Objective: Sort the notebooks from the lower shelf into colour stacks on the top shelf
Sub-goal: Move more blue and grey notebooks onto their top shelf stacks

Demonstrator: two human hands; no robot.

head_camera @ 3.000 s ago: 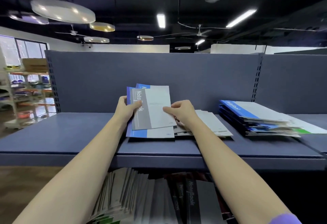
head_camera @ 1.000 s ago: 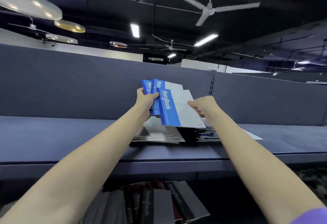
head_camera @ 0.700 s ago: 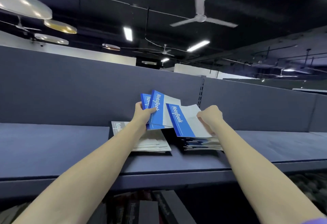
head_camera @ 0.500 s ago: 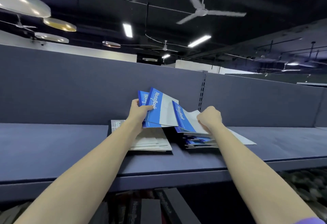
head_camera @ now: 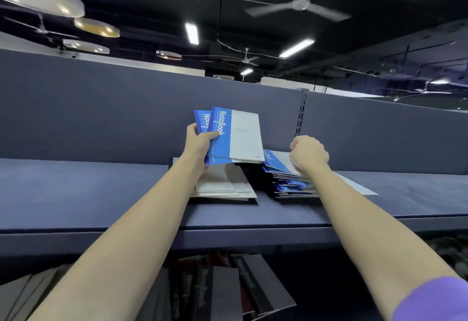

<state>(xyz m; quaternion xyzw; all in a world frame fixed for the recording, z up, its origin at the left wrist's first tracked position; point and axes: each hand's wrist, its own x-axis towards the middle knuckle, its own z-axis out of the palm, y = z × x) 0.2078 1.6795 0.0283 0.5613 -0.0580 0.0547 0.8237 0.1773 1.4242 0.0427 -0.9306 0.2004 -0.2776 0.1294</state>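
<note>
Head camera looks up along two bare forearms toward the top shelf (head_camera: pixel 76 194), a dark blue board with a tall back panel (head_camera: pixel 101 107) behind it. Above the shelf, the left hand (head_camera: pixel 200 143) grips two blue notebooks (head_camera: pixel 238 138) fanned together and tilted upright, the thumb laid across the blue spine band of the front one (its white "NoteBook" lettering reads clearly). Under that hand, lying flat on the shelf, is the grey stack (head_camera: pixel 228 186), a low pile of pale covers slightly splayed. Just beside the grey stack, toward the slotted upright (head_camera: pixel 301 118) in the back panel, sits the blue stack (head_camera: pixel 286 181), taller and uneven, with blue edges showing along its side. The right hand (head_camera: pixel 307 153) is over the blue stack with its fingers curled; it touches the top blue notebook (head_camera: pixel 276 161) of that pile, but whether the fingers pinch the cover or only rest on it I cannot tell. A pale cover (head_camera: pixel 359 189) sticks out from the blue stack on the side away from the grey stack. Below the shelf's front edge, the lower shelf holds dark notebooks (head_camera: pixel 225 290) standing and leaning, mostly black and grey. A purple sleeve (head_camera: pixel 430 300) shows at the right arm's near end.
</note>
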